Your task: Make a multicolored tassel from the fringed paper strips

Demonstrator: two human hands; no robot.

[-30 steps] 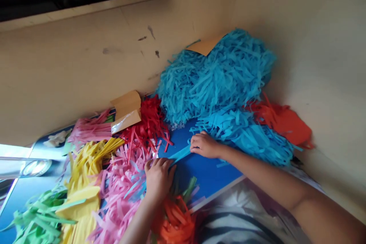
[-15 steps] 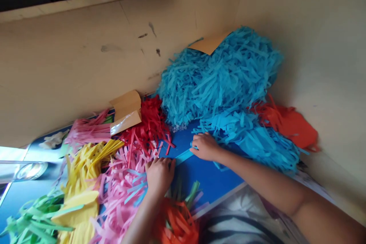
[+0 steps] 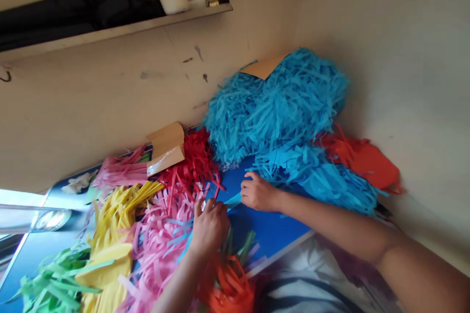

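"Blue strip [image 3: 235,200]: where is it?"
"Between the left hand [image 3: 211,222] and right hand [image 3: 259,193]. Both hands' fingers look pinched on it."
"What now?"
"Maybe pulling it straight; next needs gentle holding."

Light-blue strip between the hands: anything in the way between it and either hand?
Nothing visible: the light-blue strip runs from the left hand to the right hand, with no pile between them.
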